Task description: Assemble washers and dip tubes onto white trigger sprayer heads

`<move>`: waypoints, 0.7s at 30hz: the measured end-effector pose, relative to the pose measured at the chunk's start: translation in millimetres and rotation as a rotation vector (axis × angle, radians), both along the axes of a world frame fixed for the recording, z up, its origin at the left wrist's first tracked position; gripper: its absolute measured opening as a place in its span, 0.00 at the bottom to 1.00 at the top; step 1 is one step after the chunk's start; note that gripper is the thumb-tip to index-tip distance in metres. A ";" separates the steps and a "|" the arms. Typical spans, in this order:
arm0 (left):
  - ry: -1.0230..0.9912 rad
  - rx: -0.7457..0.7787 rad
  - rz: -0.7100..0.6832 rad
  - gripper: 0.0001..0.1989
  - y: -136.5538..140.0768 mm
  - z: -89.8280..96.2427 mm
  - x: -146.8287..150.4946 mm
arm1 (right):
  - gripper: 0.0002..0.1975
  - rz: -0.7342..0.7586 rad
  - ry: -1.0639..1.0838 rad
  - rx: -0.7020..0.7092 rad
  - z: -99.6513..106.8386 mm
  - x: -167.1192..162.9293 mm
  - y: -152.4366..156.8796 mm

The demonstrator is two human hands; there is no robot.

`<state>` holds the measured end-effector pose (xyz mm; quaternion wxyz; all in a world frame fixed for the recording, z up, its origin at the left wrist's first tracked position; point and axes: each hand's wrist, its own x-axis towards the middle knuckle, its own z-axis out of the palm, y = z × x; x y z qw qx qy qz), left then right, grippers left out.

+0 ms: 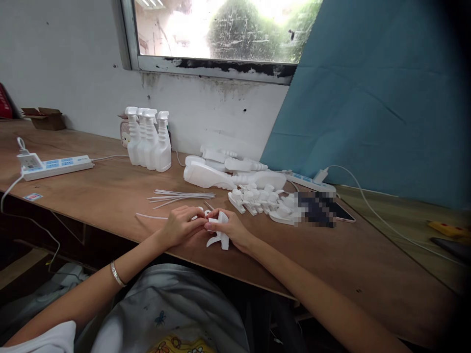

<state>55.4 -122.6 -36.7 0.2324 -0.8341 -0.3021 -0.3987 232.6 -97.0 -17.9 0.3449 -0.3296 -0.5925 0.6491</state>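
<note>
My right hand [232,229] is closed around a white trigger spray head [222,230], its trigger pointing down toward the table edge. Fingers pinched together, my left hand [184,226] meets the spray head from the left. A thin white tube [150,216] runs into my left hand and out of sight under it; its far end is hidden by the fingers. Just behind the hands lie several loose white tubes [176,195] in a bunch. More white spray heads [253,198] lie grouped to the right, beyond my right hand.
Several white spray bottles with heads [147,139] stand upright at the back left. White bottles without heads [209,175] lie on their sides behind the tubes. Power strips [59,167] sit left and right. A phone [344,212] lies right, partly blurred. The wooden table's front edge is close to my forearms.
</note>
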 end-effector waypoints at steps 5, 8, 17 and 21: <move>0.003 0.043 -0.006 0.05 0.0 4.0 0.3 | 0.17 0.023 0.083 -0.120 -0.8 -1.8 -0.2; 0.011 0.068 -0.018 0.04 -0.3 5.1 0.1 | 0.16 0.020 0.100 -0.153 -0.7 -2.2 -0.3; 0.007 0.141 -0.057 0.02 0.5 5.0 0.3 | 0.14 0.028 0.105 -0.163 -2.7 -2.4 2.0; 0.042 0.138 -0.066 0.02 1.4 4.6 0.5 | 0.15 0.023 0.093 -0.165 -4.4 -1.9 3.7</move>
